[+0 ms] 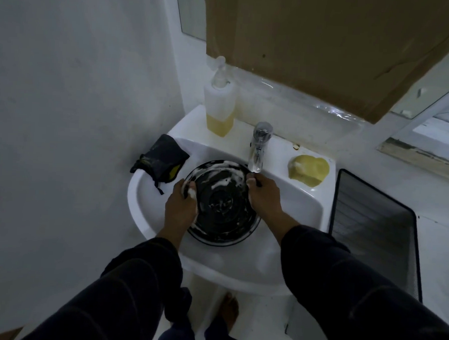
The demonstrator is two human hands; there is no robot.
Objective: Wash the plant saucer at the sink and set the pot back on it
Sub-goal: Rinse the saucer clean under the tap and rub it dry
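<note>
Saucer (223,203) sits soapy in the sink (148,207), my left hand (181,202) fingers curled on its rim, right hand (265,195) pinching the far edge, rinse and pot return yet to come

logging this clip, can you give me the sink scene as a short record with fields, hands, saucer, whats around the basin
place: white pedestal sink against a white wall
saucer: dark round saucer in the basin, streaked with white suds
left hand: left hand at the saucer's left rim, fingers curled over the edge, foam on them
right hand: right hand gripping the saucer's right rim
tap: chrome tap above the saucer's far edge; no stream visible
on rim: soap bottle with yellow liquid, yellow sponge, dark cloth
pot: not in view
</note>
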